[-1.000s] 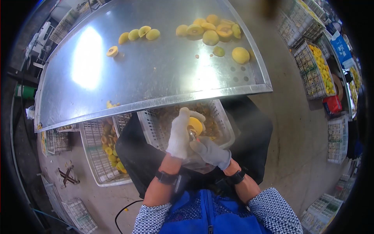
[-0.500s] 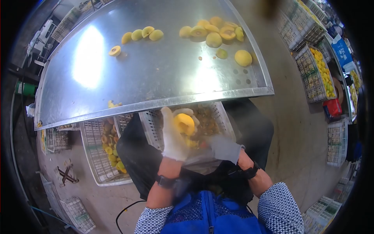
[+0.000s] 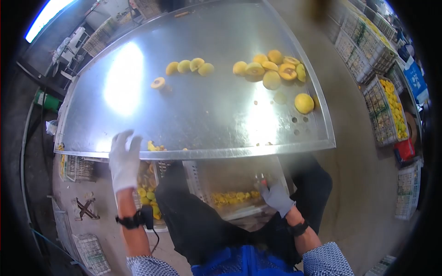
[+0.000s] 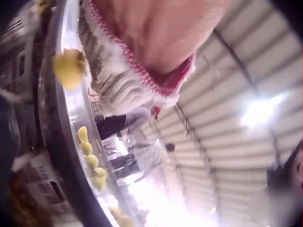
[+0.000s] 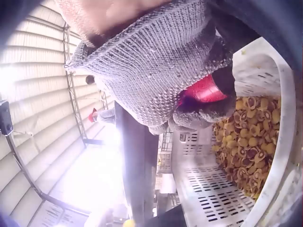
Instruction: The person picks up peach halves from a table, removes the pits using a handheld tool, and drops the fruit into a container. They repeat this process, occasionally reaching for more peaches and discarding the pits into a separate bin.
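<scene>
Head view: left hand (image 3: 125, 160), fingers spread; right hand (image 3: 278, 198), fingers gripping one tool (image 3: 263, 181); four fruit pieces (image 3: 183, 66) aligned.

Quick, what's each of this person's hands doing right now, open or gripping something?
Left hand: open, fingers extended at the near edge of the metal table.
Right hand: closed around a red handle.

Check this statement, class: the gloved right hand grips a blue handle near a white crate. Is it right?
Not quite: the handle is red, as the right wrist view shows. The gloved right hand does grip it near a white crate.
</scene>
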A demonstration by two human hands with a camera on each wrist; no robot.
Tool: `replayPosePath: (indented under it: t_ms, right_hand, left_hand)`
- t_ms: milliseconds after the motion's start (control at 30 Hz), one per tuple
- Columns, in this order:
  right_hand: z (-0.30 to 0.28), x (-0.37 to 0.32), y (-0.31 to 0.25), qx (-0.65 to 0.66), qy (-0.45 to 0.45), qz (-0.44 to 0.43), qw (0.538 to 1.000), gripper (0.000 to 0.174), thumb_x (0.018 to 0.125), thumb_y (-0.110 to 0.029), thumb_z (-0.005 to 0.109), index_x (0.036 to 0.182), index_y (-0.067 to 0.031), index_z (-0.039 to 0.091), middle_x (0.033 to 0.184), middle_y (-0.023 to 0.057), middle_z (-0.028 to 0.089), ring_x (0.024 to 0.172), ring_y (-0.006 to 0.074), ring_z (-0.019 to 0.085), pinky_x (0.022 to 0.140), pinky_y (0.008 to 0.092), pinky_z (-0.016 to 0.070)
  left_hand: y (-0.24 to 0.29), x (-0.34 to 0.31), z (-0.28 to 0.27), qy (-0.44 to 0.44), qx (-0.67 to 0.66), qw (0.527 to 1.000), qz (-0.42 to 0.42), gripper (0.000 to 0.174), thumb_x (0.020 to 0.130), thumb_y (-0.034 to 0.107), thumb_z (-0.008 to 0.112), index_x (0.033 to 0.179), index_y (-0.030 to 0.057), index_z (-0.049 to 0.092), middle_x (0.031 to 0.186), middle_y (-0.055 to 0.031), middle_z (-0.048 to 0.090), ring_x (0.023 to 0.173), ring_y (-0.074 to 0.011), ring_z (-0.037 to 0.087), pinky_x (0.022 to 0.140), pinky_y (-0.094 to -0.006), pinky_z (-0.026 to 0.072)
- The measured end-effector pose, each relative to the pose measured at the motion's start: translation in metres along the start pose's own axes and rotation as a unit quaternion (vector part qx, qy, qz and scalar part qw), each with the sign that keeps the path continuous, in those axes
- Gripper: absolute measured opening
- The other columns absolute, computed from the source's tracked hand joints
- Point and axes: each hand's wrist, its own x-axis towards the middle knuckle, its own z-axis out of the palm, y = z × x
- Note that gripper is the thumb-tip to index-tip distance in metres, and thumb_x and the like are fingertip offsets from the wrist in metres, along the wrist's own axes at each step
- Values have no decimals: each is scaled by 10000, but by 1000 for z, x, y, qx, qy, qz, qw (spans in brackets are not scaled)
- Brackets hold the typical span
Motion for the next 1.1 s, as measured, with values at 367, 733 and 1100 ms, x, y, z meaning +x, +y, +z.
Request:
replayPosePath:
  t_ms: [367, 733, 1100]
  right_hand:
    - [0, 5, -18, -53, -73, 34, 995, 309, 891, -293, 657, 998, -10, 595, 802, 264, 654, 798, 458, 650, 674, 505, 493]
    - [7, -1, -34, 11, -12, 9, 1000, 328, 904, -238, 688, 1061, 47, 647, 736, 187, 654, 670, 329, 653, 628, 412, 505]
    - [-20, 24, -162, 106, -12, -111, 988, 287, 946, -293, 639, 1033, -27, 574, 821, 231, 648, 812, 431, 659, 651, 463, 489]
  left_hand:
    - [146, 200, 197, -156, -1, 963, 219, 439, 915, 307, 605, 1310, 117, 580, 1309, -194, 571, 1222, -380, 548, 1039, -425, 434]
    - [88, 143, 161, -179, -340, 923, 34, 400, 904, 155, 583, 1290, 72, 527, 1054, -127, 606, 659, -164, 624, 590, -310, 515]
    - [81, -69, 77, -246, -702, 667, -40, 559, 1033, 443, 478, 1434, 59, 411, 1137, -76, 568, 942, -176, 589, 789, -307, 503]
